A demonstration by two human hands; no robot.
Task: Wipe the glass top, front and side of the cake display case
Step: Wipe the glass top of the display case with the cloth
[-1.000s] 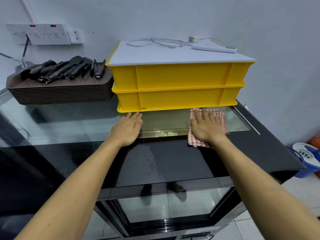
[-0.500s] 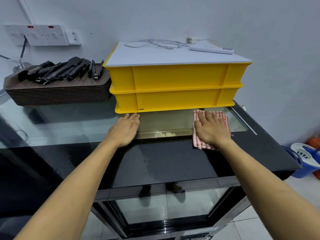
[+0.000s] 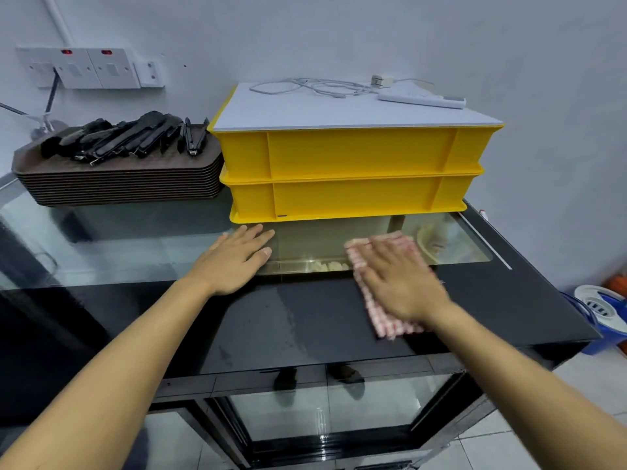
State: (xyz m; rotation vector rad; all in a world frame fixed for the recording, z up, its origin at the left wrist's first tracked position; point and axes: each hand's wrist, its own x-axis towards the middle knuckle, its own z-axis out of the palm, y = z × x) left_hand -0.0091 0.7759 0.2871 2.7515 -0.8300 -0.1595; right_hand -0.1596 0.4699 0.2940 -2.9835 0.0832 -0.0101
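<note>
Pressing our right hand (image 3: 403,283) flat, fingers spread, we hold the red-checked cloth (image 3: 383,320) on the glass top (image 3: 305,320) of the cake display case, near its right end. Our left hand (image 3: 234,262) lies open, palm down on the glass and holding nothing, just before the yellow crates (image 3: 349,171).

Glossy glass display case top (image 3: 142,245), woven checked cloth (image 3: 383,320), smooth yellow plastic crates (image 3: 353,174), matt brown trays (image 3: 118,184)
</note>
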